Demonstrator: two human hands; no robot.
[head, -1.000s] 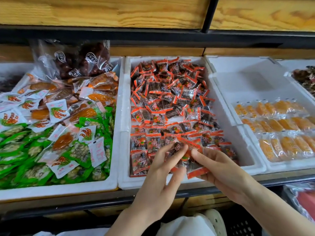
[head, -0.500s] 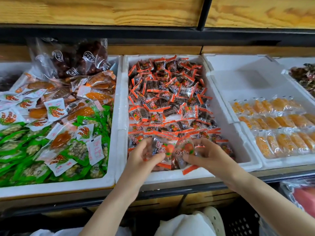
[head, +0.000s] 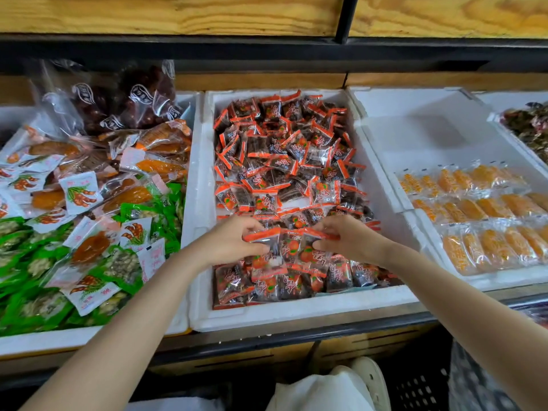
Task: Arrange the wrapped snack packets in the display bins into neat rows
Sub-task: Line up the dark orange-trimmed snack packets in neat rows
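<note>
In the middle bin (head: pixel 296 317), the left hand (head: pixel 231 241) and right hand (head: pixel 353 240) pinch the two ends of a bunch of packets (head: pixel 292 243). The bunch's long axis runs left to right, just far of the near row (head: pixel 284 284). Both hands are equally close to it.

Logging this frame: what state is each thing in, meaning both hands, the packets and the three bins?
held packets: side by side, gripped at both ends.
left hand: pinches their left end.
right hand: pinches their right end.
middle bin: front row lined up, the rest jumbled.
left bin: mixed packets heaped untidily.
right bin: orange packets in neat rows.
</note>
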